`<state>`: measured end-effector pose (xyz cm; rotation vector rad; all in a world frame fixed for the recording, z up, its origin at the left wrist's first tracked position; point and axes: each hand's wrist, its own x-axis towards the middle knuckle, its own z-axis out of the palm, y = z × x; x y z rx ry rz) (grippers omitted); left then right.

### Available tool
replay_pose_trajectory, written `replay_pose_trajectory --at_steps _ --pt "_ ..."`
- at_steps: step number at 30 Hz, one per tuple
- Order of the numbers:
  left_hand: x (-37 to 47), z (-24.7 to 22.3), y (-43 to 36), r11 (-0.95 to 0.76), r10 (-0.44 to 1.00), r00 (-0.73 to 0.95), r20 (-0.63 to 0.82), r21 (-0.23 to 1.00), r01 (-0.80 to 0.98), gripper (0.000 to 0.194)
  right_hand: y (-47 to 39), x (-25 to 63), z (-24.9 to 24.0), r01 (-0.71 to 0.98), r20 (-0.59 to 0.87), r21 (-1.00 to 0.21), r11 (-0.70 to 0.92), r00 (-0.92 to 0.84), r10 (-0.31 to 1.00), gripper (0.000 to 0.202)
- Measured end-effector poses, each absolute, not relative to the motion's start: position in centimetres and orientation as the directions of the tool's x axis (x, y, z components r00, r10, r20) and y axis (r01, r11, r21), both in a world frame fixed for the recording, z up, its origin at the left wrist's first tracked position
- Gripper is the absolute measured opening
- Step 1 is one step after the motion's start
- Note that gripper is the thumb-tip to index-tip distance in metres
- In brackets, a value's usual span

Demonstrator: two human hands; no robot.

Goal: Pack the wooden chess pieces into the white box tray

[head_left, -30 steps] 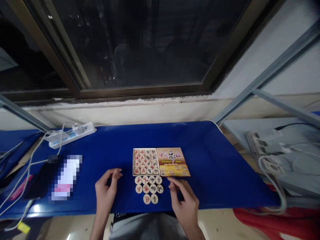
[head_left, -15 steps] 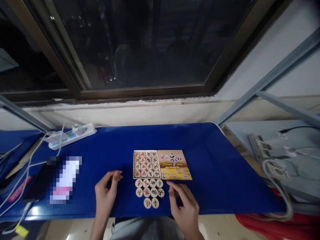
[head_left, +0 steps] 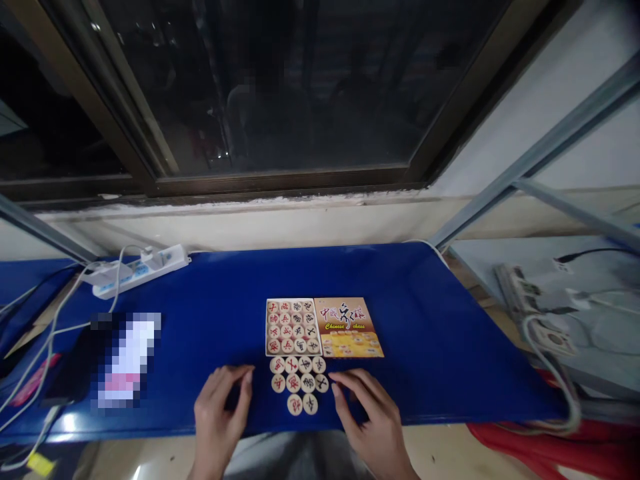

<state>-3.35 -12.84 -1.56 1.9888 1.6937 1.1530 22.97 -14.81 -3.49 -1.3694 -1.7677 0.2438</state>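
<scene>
A white box (head_left: pixel 267 328) on the blue table holds rows of round chess pieces with red and black characters. Against its right side lies the printed lid (head_left: pixel 345 327), marked "Chinese chess". Several loose pieces (head_left: pixel 293 383) lie in rows just below the box. My left hand (head_left: pixel 223 407) is left of these pieces, thumb and forefinger apart, holding nothing. My right hand (head_left: pixel 369 410) is at their right, its fingertips beside a black-marked piece (head_left: pixel 321 383); thumb and forefinger are apart with nothing between them.
A white power strip (head_left: pixel 143 272) with cables lies at the back left of the blue table (head_left: pixel 225 280). A dark device (head_left: pixel 75 367) and a blurred bright screen (head_left: pixel 131 360) are at the left. Metal bars, more sockets and red cloth (head_left: pixel 535 443) are at the right.
My left hand has moved right and toward the table's near edge. The fingertips of my right hand have come down from below the lid to beside the middle row of loose pieces.
</scene>
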Motion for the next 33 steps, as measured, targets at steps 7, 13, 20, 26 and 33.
replay_pose_trajectory --at_steps 7,13,20,26,33 --pt "-2.1 -2.8 -14.1 -0.353 0.906 0.146 0.398 0.517 0.78 0.025 -14.9 22.9 -4.3 0.69 0.497 -0.59 0.419 -0.098 0.862 0.019" --pt "-1.8 -2.7 -13.4 -0.389 0.893 0.218 0.393 0.434 0.813 0.021 -14.8 23.0 -4.5 0.679 0.483 -0.599 0.425 -0.116 0.868 0.024" --pt "-1.6 -2.5 -13.5 -0.419 0.881 0.252 0.4 0.413 0.809 0.016 -14.8 23.1 -4.7 0.656 0.445 -0.638 0.402 -0.112 0.889 0.024" --pt "-1.9 -2.1 -14.3 -0.439 0.864 0.211 0.458 0.475 0.763 0.016 -14.8 23.5 -3.3 0.606 0.441 -0.685 0.404 -0.097 0.892 0.019" --pt "-2.0 -0.6 -12.1 -0.438 0.851 0.126 0.511 0.556 0.707 0.022 -12.8 22.9 -1.3 0.602 0.549 -0.647 0.468 -0.058 0.834 0.026"
